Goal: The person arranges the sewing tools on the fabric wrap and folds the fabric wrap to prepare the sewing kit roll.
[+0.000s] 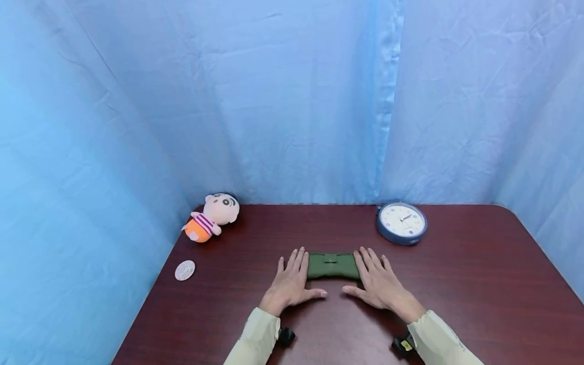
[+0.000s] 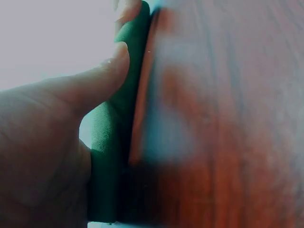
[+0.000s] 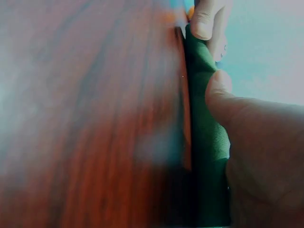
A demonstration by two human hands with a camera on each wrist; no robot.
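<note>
A flat green pouch [image 1: 335,270] with a small tab at its far edge lies on the brown table between the two hands. My left hand [image 1: 292,283] rests palm down at its left end, fingers straight and pointing away, the index finger along that end. At the right end lies my right hand [image 1: 379,285], likewise palm down, its straight index finger against the pouch. Both thumbs stretch inward in front of the pouch's near edge, apart from each other. Each wrist view shows a thumb before the pouch's green side [image 2: 105,161]; the pouch's inside is hidden.
On the table's far left lies a plush doll [image 1: 211,218] in a striped top. Nearer stands a small white disc [image 1: 184,270], lying flat. A round blue clock [image 1: 401,223] is at the back right. Blue curtains [image 1: 292,101] hang behind the table.
</note>
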